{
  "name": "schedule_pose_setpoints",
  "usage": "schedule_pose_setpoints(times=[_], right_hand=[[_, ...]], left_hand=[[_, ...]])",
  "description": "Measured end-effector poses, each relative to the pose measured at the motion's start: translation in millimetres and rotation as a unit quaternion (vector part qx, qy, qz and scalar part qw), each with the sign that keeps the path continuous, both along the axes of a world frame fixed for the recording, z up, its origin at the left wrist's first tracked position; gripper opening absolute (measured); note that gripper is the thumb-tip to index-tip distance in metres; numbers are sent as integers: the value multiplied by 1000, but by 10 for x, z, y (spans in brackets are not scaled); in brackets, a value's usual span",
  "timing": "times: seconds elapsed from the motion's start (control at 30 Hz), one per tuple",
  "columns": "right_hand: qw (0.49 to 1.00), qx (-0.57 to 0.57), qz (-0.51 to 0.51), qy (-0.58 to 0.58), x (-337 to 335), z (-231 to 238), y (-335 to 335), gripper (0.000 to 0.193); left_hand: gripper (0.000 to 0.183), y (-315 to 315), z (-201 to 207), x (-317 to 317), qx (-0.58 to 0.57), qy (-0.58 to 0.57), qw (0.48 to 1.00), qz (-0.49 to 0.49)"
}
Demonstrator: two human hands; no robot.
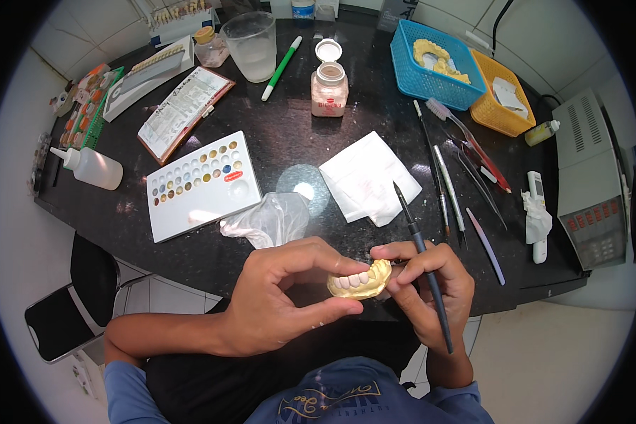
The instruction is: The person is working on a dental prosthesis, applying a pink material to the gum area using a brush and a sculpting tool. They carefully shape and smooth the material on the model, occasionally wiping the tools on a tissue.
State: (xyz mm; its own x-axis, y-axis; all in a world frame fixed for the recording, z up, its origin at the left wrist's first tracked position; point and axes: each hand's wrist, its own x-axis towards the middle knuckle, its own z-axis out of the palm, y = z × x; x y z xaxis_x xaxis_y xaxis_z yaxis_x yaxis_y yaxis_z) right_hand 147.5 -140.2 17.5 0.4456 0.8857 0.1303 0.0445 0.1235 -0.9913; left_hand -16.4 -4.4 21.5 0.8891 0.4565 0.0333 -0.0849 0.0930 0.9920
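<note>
Head view: we find the left hand (279,290) pinching the yellow dental model (366,290) between thumb and forefinger at the table's (283,138) near edge, seemingly to keep its teeth exposed. The right hand (454,284) touches its right end, a brush (438,304) tucked between fingers, presumably for readiness. We note several pale pinkish teeth along the ridged model.

- From my distant seat, I take this for a dental laboratory.
- I see a yellow dental model (366,290) with pale teeth (351,281), and a slim brush (415,231).
- On the black worktop (290,138) I find a mixing palette (168,222) and a jar of pinkish powder (330,97).
- One blue basket (427,90) holds a yellow plaster cast (425,49).
</note>
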Motion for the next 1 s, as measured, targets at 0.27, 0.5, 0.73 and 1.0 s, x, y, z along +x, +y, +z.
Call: schedule_pose_setpoints(times=[0.27, 0.5, 0.73, 1.0], right_hand=[[1000, -10, -3, -19, 8, -10, -3, 10], [998, -7, 2, -61, 17, 1, 19, 12], [994, -5, -8, -107, 20, 9, 29, 15], [992, 18, -12, -121, 20, -18, 39, 16]], left_hand=[[34, -35, -17, 25, -30, 2, 1000, 7], [34, -50, -44, 22, -50, 3, 999, 14], [34, -59, -102, 33, -36, -13, 999, 24], [35, -46, -85, 27, -31, -1, 999, 17]])
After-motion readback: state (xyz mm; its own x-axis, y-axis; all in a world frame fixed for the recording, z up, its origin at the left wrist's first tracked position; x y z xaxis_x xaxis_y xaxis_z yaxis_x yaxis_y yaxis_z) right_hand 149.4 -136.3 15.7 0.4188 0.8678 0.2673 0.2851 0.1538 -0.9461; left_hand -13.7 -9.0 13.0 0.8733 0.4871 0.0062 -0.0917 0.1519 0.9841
